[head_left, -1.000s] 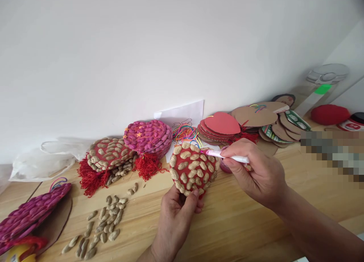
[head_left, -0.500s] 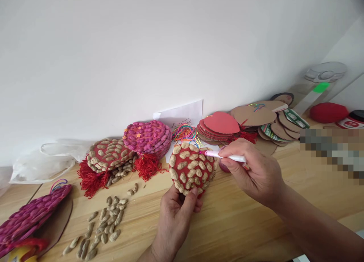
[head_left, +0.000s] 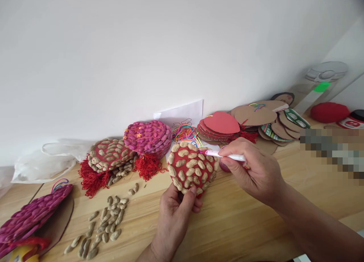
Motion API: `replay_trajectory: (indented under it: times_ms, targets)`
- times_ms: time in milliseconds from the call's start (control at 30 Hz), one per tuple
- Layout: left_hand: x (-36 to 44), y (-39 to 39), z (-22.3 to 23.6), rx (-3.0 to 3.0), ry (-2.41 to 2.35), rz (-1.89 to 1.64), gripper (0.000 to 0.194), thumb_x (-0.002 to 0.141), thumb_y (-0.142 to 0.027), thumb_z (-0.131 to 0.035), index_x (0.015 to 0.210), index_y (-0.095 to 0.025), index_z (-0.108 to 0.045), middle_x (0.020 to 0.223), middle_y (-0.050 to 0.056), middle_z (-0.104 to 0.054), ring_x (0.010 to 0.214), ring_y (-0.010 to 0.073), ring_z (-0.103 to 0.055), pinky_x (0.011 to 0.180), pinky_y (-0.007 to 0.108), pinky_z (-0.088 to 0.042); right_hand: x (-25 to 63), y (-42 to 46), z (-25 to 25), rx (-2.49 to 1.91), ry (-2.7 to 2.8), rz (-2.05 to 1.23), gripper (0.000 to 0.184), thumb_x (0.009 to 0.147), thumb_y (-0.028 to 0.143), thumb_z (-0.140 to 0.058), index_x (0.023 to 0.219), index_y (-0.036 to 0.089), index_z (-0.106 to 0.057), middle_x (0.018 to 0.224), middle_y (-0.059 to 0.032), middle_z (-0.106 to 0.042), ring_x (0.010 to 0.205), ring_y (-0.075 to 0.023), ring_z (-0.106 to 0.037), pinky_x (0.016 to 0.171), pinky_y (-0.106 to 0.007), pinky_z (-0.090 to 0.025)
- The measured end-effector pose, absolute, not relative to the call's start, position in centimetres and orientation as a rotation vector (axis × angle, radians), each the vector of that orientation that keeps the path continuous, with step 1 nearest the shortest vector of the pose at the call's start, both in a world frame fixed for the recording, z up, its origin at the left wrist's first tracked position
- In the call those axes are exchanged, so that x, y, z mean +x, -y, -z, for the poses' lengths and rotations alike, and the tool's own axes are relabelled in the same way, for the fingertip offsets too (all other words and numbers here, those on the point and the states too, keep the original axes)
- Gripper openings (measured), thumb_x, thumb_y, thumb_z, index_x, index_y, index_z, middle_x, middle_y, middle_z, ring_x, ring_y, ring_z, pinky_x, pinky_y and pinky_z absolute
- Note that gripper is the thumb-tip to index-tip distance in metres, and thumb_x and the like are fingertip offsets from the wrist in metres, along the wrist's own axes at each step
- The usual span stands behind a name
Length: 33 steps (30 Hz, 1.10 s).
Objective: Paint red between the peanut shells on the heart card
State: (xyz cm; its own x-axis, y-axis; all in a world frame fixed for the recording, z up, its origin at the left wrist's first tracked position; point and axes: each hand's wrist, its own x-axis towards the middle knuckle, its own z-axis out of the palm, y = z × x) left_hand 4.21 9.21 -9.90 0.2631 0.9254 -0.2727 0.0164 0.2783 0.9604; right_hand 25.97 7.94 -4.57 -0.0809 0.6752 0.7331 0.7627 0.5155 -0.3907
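My left hand [head_left: 178, 212] grips the lower edge of a red disc covered with peanuts [head_left: 185, 164], its thumb on the front and its fingers behind. The disc is held up, tilted towards me. In my right hand [head_left: 253, 171] is a white marker [head_left: 226, 156] with a pink tip, pinched between thumb and fingers. The tip meets the disc's upper right edge, near a peanut there; whether it touches is hard to tell. Loose peanuts [head_left: 109, 220] lie on the wooden table [head_left: 227, 231] to the left of my left hand.
Behind stand finished-looking peanut discs [head_left: 110, 154] and pink-painted discs [head_left: 148, 137] with red yarn tassels [head_left: 147, 166]. Farther right are stacked red discs [head_left: 222, 122], cardboard discs [head_left: 254, 115] and red yarn [head_left: 330, 112]. A plastic bag [head_left: 45, 163] and another pink disc [head_left: 36, 212] lie left.
The peanut disc has turned and tilted slightly in my left hand, its face shifting a little left and up. My right hand with the marker stays nearly in place.
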Motion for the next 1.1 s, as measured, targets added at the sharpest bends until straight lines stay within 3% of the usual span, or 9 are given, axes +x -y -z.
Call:
replay_trajectory:
  times_ms: [533,1100]
  targets:
    - [3.93,-9.15,10.33,1.169,-1.097,-0.835,0.038,0.084,-0.051,-0.072,0.09,-0.014,-0.065,0.064,0.004,-0.07,0.055,0.0146,-0.063,0.056,0.025,-0.053,26.08,-8.16,4.77,-1.145,1.821,0.084,0.009,0.096,0.015,-0.058,0.103,0.021,-0.059,0.089,-0.0007,-0.07,0.085,-0.0125,-0.066,0.079,-0.023,-0.052]
    - [3.53,-9.34,10.46,1.094,-1.066,-0.842,0.036,0.083,-0.049,-0.074,0.086,-0.015,-0.063,0.061,0.003,-0.069,0.053,0.013,-0.061,0.054,0.023,-0.051,26.41,-8.27,4.83,-1.107,1.841,0.081,0.013,0.094,0.013,-0.06,0.104,0.021,-0.06,0.089,-0.0017,-0.07,0.086,-0.0152,-0.065,0.077,-0.026,-0.053]
